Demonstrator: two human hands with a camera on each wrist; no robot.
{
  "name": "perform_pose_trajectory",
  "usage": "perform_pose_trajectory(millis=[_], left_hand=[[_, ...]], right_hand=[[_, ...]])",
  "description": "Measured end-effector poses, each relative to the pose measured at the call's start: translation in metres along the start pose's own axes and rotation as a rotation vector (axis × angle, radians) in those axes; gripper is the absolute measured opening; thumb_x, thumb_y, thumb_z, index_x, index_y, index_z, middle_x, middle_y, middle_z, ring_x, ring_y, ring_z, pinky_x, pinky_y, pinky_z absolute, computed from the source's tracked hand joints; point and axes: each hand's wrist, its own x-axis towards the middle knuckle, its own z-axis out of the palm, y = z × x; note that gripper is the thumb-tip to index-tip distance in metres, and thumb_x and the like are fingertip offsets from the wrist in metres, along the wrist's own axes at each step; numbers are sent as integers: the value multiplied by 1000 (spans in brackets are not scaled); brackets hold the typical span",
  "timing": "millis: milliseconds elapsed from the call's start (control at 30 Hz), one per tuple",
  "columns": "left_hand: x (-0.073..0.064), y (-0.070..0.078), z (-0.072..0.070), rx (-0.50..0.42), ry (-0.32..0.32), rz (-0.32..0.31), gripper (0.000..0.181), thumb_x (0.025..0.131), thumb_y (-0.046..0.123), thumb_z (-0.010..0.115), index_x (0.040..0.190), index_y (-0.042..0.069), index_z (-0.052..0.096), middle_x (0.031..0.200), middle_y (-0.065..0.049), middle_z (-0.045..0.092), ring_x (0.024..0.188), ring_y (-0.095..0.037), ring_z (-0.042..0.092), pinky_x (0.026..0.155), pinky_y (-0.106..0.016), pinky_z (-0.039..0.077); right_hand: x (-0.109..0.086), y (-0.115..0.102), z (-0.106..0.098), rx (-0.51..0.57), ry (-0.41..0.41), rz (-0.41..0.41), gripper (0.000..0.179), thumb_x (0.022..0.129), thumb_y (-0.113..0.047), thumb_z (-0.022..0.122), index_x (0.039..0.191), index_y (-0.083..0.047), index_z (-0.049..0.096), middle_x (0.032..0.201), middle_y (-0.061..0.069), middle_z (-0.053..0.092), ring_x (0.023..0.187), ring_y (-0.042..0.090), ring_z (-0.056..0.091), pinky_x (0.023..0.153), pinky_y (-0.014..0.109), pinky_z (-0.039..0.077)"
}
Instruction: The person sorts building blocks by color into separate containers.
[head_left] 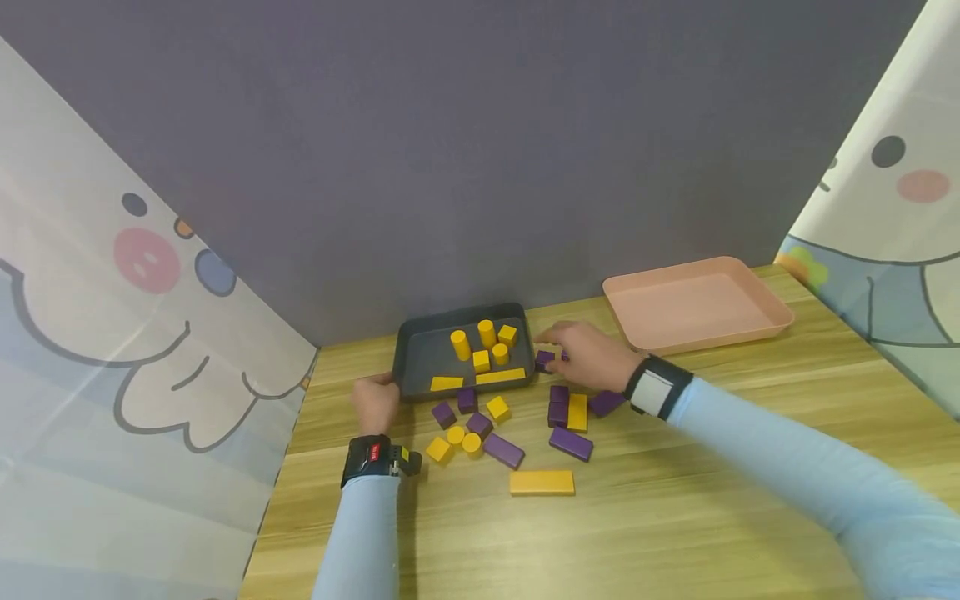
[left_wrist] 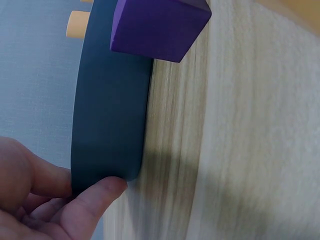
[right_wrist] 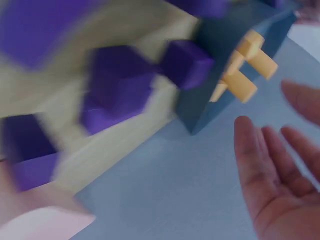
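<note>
Dark grey rims the tray (head_left: 429, 357) in the head view, where its far edge runs near the grey wall (head_left: 465, 183) and yellow pieces (head_left: 486, 333) stand and lie inside. We see the left hand (head_left: 377, 403) at its near left corner, and the right hand (head_left: 596, 354) just past its right end, by some purple blocks (head_left: 545, 360). Loose blocks crowd the near edge; wooden table (head_left: 720, 517) shows between this tray and the pink tray (head_left: 697, 304), and stretches toward us below the yellow bar (head_left: 542, 482). From the left wrist, we find thumb and finger pinching the tray's corner, with a purple cube (left_wrist: 160, 30) further along that wall. From the right wrist, we see thumb and fingers well parted, holding nothing, near the tray's end; purple blocks show there, blurred.
</note>
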Motion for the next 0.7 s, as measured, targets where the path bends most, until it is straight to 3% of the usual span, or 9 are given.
perform_pose_trajectory(millis=[200,400,500,700], left_hand=[[1,2,-1,24,-9,8,44,86,-2,49,123,-8,72,130,-29,69,127,-43,64,94,-54,56],[4,1,-3,12,-4,7,44,86,-2,50,124,-8,71,131,-30,68,130,-44,62,96,-55,56],[5,-1,-2,14,-5,-9,43,87,-1,51,124,-8,72,130,-29,68,130,-44,62,97,-54,56],[4,-3,2,19,-11,-18,43,86,-3,50,122,-8,72,130,-30,69,130,-44,62,96,-54,56]], right_hand=[[-56,18,9,-96,-49,-177,27,92,-19,81,118,-14,77,118,2,76,109,20,72,92,37,62],[-70,20,15,-199,-65,-376,17,89,-15,81,106,-17,79,109,-5,76,105,14,69,93,34,61],[-69,17,15,-205,-114,-390,23,88,-10,80,109,-17,80,114,-4,77,110,17,70,97,37,60],[-63,12,15,-237,-242,-296,44,85,-7,81,128,-18,75,137,2,71,135,30,62,112,49,52]])
